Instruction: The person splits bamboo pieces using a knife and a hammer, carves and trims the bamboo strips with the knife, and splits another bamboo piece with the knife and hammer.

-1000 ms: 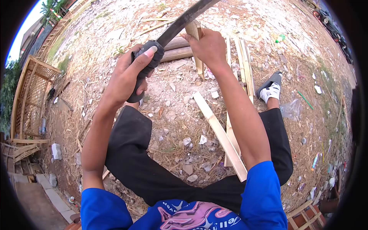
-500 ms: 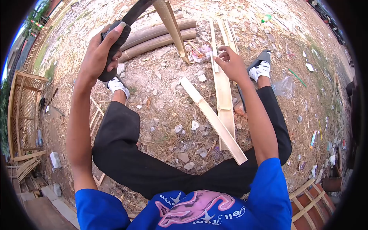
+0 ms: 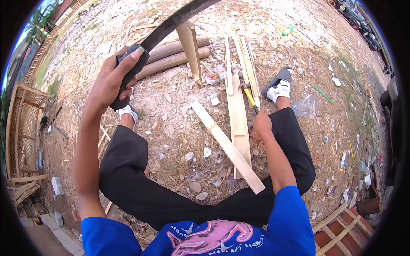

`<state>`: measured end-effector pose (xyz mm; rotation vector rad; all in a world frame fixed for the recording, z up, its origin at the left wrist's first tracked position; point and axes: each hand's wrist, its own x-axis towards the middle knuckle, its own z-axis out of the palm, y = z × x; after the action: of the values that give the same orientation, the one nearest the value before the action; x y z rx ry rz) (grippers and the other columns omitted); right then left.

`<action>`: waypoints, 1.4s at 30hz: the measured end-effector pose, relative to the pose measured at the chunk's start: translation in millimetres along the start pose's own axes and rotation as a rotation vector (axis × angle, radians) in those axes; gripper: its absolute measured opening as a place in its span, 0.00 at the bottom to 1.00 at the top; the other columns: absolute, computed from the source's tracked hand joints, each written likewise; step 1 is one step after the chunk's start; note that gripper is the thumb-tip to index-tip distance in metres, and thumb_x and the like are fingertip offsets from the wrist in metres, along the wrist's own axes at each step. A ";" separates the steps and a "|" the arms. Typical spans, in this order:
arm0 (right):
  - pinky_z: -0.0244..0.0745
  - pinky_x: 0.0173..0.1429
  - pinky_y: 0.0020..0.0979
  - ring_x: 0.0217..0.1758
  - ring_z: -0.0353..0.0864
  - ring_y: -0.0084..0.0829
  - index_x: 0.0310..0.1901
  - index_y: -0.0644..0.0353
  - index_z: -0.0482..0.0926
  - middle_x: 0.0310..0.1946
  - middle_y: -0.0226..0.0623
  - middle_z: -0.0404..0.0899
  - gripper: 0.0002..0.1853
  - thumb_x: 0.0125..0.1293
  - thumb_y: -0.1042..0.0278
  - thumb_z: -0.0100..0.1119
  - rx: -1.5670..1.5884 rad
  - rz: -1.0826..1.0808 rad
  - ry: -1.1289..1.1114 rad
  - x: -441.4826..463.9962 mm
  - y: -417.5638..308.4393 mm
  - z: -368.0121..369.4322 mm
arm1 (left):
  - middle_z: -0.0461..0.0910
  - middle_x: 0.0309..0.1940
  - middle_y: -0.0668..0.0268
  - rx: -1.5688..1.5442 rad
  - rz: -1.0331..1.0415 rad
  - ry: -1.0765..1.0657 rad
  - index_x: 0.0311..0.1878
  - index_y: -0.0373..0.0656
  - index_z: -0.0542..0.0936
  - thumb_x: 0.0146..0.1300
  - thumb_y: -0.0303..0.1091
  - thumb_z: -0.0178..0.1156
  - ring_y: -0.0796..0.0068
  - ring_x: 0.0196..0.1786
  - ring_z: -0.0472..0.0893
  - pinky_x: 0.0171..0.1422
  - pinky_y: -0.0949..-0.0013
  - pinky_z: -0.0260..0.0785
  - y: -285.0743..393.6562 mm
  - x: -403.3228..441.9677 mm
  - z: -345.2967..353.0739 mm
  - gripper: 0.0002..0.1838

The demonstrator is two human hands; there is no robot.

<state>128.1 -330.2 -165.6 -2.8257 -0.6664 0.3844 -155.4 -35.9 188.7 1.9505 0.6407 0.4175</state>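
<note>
Rubbly ground (image 3: pixel 168 138) | left hand (image 3: pixel 112 83) grasping machete (image 3: pixel 171 23), right hand (image 3: pixel 262 123) clasping hammer (image 3: pixel 250 95) | both likely stiff, weighty; hold by handles (image 3: pixel 252 100)

One machete (image 3: pixel 168 26), in the left fingers (image 3: pixel 124 92); one hammer (image 3: pixel 250 97), in the right fingers (image 3: pixel 260 115); two round poles (image 3: pixel 173 64), beyond the left fingers; two crossed strips (image 3: pixel 227 146), left of the right fingers.
</note>
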 end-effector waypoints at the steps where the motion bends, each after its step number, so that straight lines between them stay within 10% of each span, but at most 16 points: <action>1: 0.76 0.56 0.52 0.53 0.80 0.57 0.54 0.65 0.67 0.55 0.57 0.74 0.24 0.62 0.59 0.61 0.038 0.042 -0.021 -0.3 -5.7 -2.9 | 0.66 0.17 0.73 0.008 0.011 0.007 0.48 0.39 0.75 0.67 0.57 0.58 0.88 0.13 0.62 0.16 0.80 0.54 1.4 -1.2 4.0 0.27; 11: 0.68 0.34 0.37 0.26 0.72 0.34 0.42 0.66 0.77 0.22 0.42 0.73 0.19 0.74 0.54 0.53 0.608 -0.185 0.336 -34.0 -41.9 -144.2 | 0.66 0.19 0.72 0.073 0.019 0.014 0.50 0.39 0.72 0.70 0.55 0.55 0.88 0.13 0.61 0.16 0.81 0.54 -1.9 -0.7 -1.8 0.25; 22: 0.61 0.28 0.37 0.21 0.65 0.32 0.42 0.60 0.74 0.19 0.39 0.68 0.19 0.76 0.49 0.50 0.349 -0.673 0.538 -66.5 -140.6 -303.6 | 0.67 0.17 0.72 0.146 -0.027 0.064 0.51 0.40 0.77 0.64 0.63 0.58 0.83 0.15 0.67 0.20 0.75 0.60 -2.9 -3.4 -11.9 0.31; 27: 0.59 0.25 0.30 0.19 0.63 0.19 0.43 0.62 0.76 0.16 0.25 0.63 0.22 0.75 0.47 0.51 0.599 -0.760 0.526 -81.1 -158.8 -368.7 | 0.68 0.18 0.71 0.186 -0.036 0.078 0.55 0.37 0.76 0.61 0.66 0.58 0.80 0.18 0.69 0.22 0.73 0.62 -11.1 -0.6 -18.5 0.38; 28: 0.45 0.17 0.15 0.15 0.51 0.06 0.40 0.56 0.74 0.17 0.13 0.56 0.18 0.77 0.48 0.49 0.764 -0.786 0.498 -88.2 -166.9 -372.0 | 0.68 0.18 0.71 0.189 -0.036 0.031 0.57 0.37 0.76 0.60 0.67 0.58 0.80 0.19 0.71 0.23 0.73 0.63 -9.9 0.2 -20.8 0.39; 32: 0.62 0.27 0.29 0.21 0.65 0.19 0.42 0.62 0.76 0.17 0.26 0.63 0.22 0.76 0.46 0.49 0.623 -0.695 0.450 -71.0 -168.0 -348.2 | 0.66 0.15 0.75 0.170 0.039 0.100 0.52 0.38 0.76 0.68 0.59 0.55 0.87 0.11 0.63 0.16 0.80 0.54 -16.4 1.3 -14.5 0.29; 34: 0.67 0.38 0.44 0.30 0.75 0.43 0.44 0.65 0.75 0.26 0.48 0.75 0.25 0.76 0.45 0.46 0.125 -0.585 0.375 -71.5 -167.1 -322.0 | 0.66 0.15 0.75 0.214 0.054 0.063 0.53 0.38 0.76 0.67 0.60 0.56 0.87 0.11 0.64 0.16 0.79 0.55 -7.7 -3.5 -17.0 0.30; 42: 0.63 0.30 0.32 0.23 0.66 0.25 0.38 0.63 0.74 0.19 0.31 0.66 0.26 0.75 0.42 0.48 0.583 -0.540 0.328 -91.6 -174.4 -342.9 | 0.66 0.15 0.74 0.250 0.064 0.095 0.54 0.38 0.76 0.65 0.62 0.56 0.85 0.14 0.65 0.18 0.76 0.57 -8.4 2.3 -3.4 0.33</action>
<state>80.5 -269.6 222.3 -1.9984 -1.0016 0.0057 -157.6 -29.1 182.7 2.2034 0.7214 0.4910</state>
